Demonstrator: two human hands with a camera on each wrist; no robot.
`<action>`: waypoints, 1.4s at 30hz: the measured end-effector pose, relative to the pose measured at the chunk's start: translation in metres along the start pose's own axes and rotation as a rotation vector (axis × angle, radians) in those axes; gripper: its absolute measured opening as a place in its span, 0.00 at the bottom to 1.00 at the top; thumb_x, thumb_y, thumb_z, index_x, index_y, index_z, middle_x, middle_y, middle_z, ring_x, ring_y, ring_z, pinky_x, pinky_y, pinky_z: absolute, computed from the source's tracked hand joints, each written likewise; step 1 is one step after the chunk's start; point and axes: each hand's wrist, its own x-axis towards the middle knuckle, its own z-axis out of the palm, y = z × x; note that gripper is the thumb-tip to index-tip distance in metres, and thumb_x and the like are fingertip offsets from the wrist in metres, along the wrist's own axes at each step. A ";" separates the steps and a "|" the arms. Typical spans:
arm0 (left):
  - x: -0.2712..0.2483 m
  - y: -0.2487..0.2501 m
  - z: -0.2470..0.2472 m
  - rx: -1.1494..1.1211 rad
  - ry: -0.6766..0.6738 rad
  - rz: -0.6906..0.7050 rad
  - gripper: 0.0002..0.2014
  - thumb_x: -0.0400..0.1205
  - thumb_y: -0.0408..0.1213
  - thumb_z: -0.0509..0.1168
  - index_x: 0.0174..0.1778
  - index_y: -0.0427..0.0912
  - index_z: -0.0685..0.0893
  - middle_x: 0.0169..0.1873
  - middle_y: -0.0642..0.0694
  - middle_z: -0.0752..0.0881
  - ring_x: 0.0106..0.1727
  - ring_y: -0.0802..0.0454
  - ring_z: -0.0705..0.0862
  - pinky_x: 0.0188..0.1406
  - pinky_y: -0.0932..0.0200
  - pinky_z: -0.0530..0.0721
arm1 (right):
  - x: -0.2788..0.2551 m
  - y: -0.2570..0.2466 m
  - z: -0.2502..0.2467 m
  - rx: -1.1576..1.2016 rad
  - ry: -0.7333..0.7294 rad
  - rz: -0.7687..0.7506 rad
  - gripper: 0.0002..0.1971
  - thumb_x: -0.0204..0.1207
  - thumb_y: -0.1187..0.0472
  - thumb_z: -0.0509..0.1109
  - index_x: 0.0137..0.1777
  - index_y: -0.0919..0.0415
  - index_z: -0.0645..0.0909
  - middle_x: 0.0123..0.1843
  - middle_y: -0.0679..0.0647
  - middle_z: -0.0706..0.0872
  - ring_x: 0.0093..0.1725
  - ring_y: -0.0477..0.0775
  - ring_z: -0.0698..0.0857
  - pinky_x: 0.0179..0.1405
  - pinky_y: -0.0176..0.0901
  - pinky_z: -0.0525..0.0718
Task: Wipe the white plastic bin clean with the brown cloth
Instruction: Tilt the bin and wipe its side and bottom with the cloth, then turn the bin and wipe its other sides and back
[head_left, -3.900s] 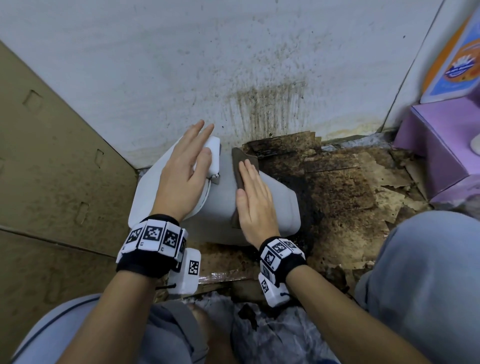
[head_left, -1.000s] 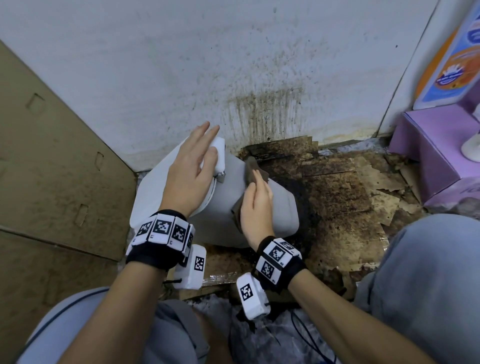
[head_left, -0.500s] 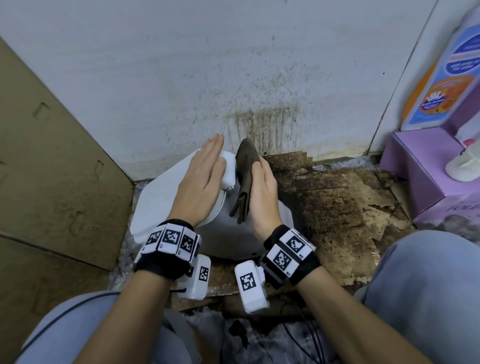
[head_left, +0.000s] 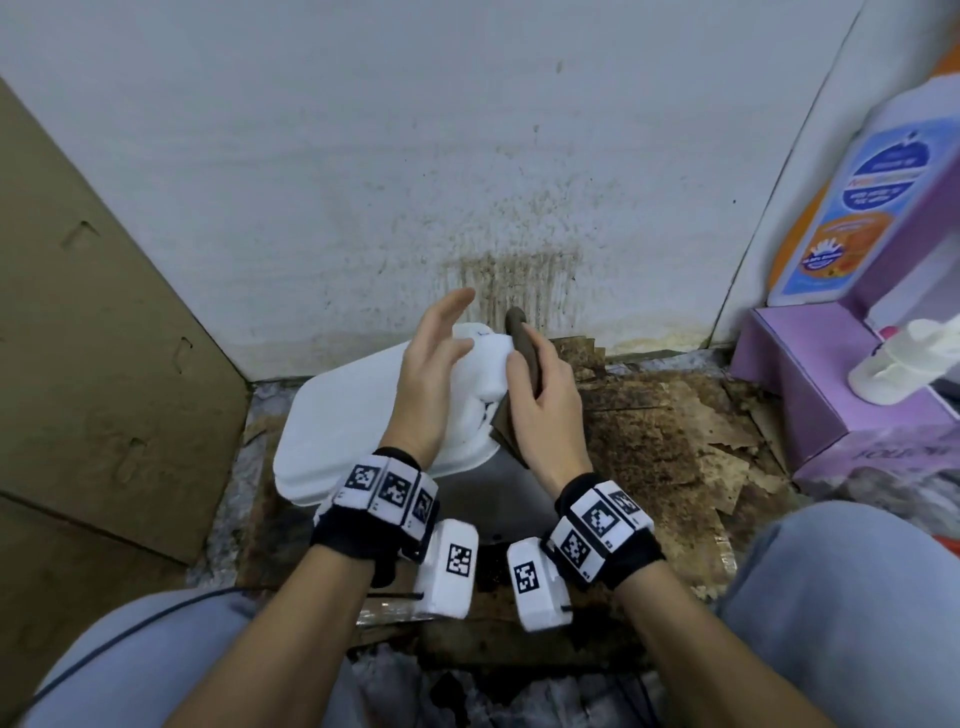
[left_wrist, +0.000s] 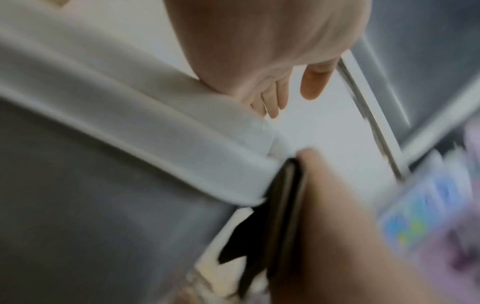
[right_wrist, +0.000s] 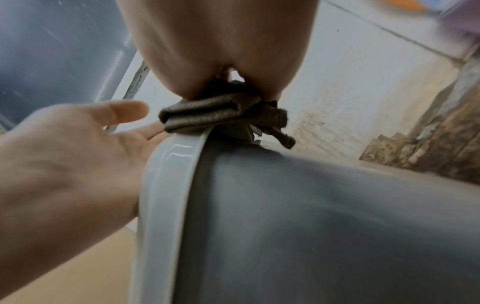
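Two hands: both work on one bin, each with its own job.
Right hand (head_left: 545, 410): its fingers and thumb curl round the folded brown cloth (right_wrist: 221, 115) and squeeze it tight, so the cloth stays bunched and can rub hard.
Cloth spot: it sits right at the top rim of the white plastic bin (head_left: 353, 415), where the white lid meets the grey side, likely because that edge is the part being cleaned now.
Left hand (head_left: 431, 379): the fingers are straight and spread, holding nothing. The palm rests on the white lid, I think to keep the bin from sliding while the other hand rubs.
Bin spot: it lies tipped on its side on the dirty floor (head_left: 649, 441), close to the stained wall (head_left: 514, 275), between the person's knees. Tipping it puts the rim where the cloth can reach.
Beside it: brown cardboard (head_left: 104, 338) leans at the left edge of the floor; a purple box (head_left: 810, 389) stands at the right edge.
Left to do: probably more rubbing along the rim and sides.
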 end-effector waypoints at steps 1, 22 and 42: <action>0.002 0.002 0.000 -0.117 0.042 -0.023 0.24 0.86 0.26 0.54 0.76 0.43 0.79 0.74 0.52 0.83 0.79 0.62 0.75 0.80 0.60 0.69 | 0.001 0.003 -0.006 -0.023 0.006 0.002 0.24 0.88 0.44 0.58 0.83 0.43 0.68 0.74 0.51 0.75 0.72 0.48 0.75 0.73 0.48 0.74; -0.029 -0.049 -0.061 0.888 0.082 -0.471 0.29 0.90 0.57 0.53 0.82 0.43 0.66 0.81 0.33 0.64 0.82 0.33 0.61 0.79 0.36 0.63 | 0.019 0.079 -0.122 -0.315 0.031 0.175 0.26 0.91 0.47 0.52 0.85 0.54 0.65 0.83 0.58 0.72 0.82 0.58 0.69 0.78 0.51 0.66; -0.013 -0.059 -0.069 0.540 0.180 -0.401 0.36 0.83 0.65 0.64 0.79 0.42 0.73 0.74 0.42 0.79 0.73 0.39 0.78 0.71 0.40 0.77 | -0.049 0.056 -0.091 -0.114 0.314 0.265 0.36 0.84 0.42 0.65 0.86 0.58 0.60 0.85 0.57 0.66 0.83 0.60 0.67 0.79 0.52 0.67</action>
